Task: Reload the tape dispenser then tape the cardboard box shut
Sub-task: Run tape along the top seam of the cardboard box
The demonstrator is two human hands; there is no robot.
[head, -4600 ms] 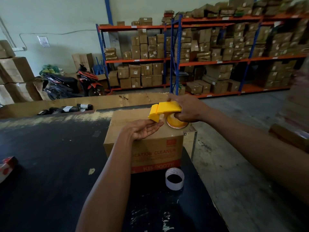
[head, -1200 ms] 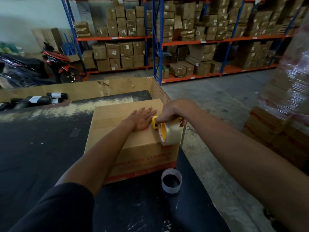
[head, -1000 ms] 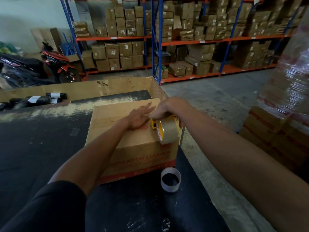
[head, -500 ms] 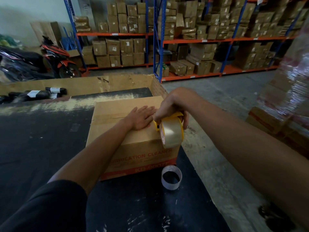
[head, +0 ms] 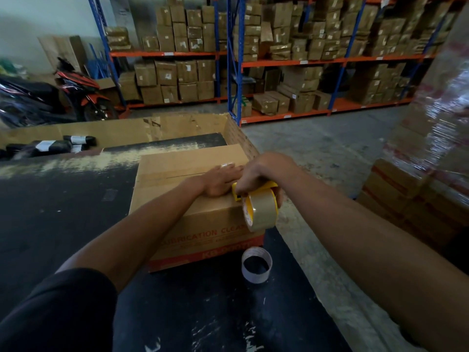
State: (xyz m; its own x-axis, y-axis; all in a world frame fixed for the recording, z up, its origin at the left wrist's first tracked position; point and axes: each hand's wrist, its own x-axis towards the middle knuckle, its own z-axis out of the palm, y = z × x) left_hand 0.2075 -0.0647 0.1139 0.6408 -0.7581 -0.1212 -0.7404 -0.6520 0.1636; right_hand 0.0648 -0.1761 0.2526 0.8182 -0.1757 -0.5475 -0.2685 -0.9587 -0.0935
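Note:
A brown cardboard box (head: 177, 199) with red lettering on its front stands on the black table (head: 63, 212), flaps closed, a seam running across its top. My left hand (head: 220, 180) lies flat on the box top near the right edge. My right hand (head: 261, 174) grips the yellow tape dispenser (head: 256, 201), loaded with a roll of clear brownish tape. The dispenser sits at the box's right top corner, with the roll hanging over the right side. An empty white tape core (head: 256, 265) stands on the table in front of the box.
A large open carton (head: 177, 128) holding black wrapped items (head: 53, 146) borders the table's far side. Beyond are blue and orange racks (head: 233, 59) full of boxes, a motorbike (head: 63, 97) at left, and shrink-wrapped stacked boxes (head: 431, 161) at right. The table's right edge drops to concrete floor.
My right hand has drawn the dispenser from above the box down to its right top corner, the roll now hanging over the side. My left hand has turned flat onto the top.

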